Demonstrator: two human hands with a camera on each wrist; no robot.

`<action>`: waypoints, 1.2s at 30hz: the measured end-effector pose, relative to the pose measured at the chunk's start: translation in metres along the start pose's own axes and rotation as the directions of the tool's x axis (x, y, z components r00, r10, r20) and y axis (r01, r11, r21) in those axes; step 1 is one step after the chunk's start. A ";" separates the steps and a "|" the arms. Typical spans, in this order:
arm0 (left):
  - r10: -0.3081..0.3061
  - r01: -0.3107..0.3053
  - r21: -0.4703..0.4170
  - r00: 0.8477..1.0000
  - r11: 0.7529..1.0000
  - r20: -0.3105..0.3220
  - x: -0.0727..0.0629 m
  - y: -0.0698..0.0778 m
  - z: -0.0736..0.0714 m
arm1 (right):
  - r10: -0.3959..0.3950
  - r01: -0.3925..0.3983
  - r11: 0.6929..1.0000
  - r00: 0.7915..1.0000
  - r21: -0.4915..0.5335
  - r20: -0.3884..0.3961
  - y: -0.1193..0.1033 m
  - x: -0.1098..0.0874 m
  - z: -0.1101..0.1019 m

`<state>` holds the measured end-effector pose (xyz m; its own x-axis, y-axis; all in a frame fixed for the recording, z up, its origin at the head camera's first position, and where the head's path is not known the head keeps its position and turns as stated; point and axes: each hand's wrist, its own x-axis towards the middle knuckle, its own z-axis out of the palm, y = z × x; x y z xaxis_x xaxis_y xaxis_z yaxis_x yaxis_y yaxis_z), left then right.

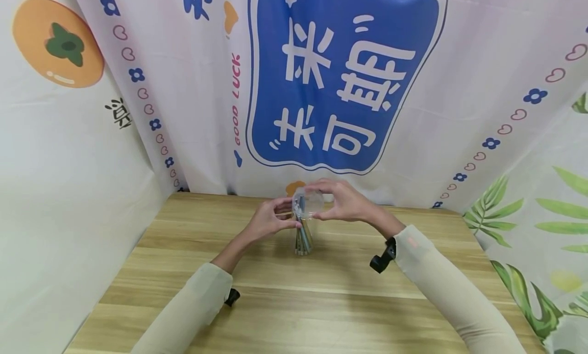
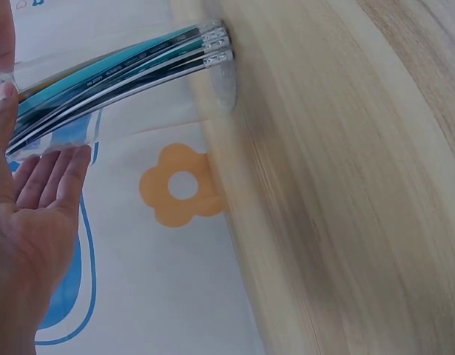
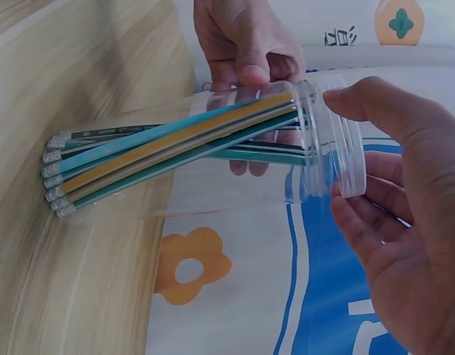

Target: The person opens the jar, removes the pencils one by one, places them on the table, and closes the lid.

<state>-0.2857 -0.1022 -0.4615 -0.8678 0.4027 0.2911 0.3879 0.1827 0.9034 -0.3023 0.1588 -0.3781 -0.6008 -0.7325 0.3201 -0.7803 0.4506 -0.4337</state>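
A clear plastic jar (image 3: 234,188) stands on the table near its back edge. Inside lean several pencils (image 3: 168,151) in teal, yellow, black and silver, their eraser ends at the bottom. My left hand (image 1: 271,218) grips the jar near its top, thumb on one side and fingers on the other. At the mouth is a translucent round lid (image 3: 351,159), held at its rim between the thumb and fingers of my right hand (image 1: 346,202). In the right wrist view the lid overlaps the jar's threaded neck and sits slightly tilted to it.
The wood-grain table (image 1: 275,303) reaches back to a printed cloth (image 1: 206,139) hanging behind it, with blue and white lettering. More patterned cloth hangs at both sides. Black wrist cameras (image 1: 382,257) sit at the cuffs of the pale sleeves (image 1: 450,282).
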 end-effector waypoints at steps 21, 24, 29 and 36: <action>-0.014 0.014 -0.019 1.000 1.000 0.026 0.000 0.002 -0.006 | -0.016 0.017 1.000 0.989 0.003 -0.146 0.007 -0.048 -0.020; -0.008 0.008 -0.032 1.000 0.999 0.019 -0.002 0.005 -0.007 | -0.020 0.019 1.000 0.985 -0.007 -0.169 0.009 -0.059 -0.020; -0.013 0.014 -0.044 1.000 0.999 0.011 -0.003 0.007 -0.006 | 0.013 -0.016 1.000 0.985 -0.014 -0.170 0.011 -0.076 -0.016; -0.024 0.024 -0.038 1.000 0.999 -0.015 -0.003 0.008 -0.005 | 0.049 -0.054 0.998 0.986 -0.030 -0.160 0.012 -0.095 -0.006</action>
<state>-0.2812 -0.1067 -0.4532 -0.8815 0.3847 0.2738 0.3552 0.1581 0.9213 -0.2552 0.2372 -0.4086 -0.6583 -0.6186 0.4290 -0.7513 0.5047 -0.4252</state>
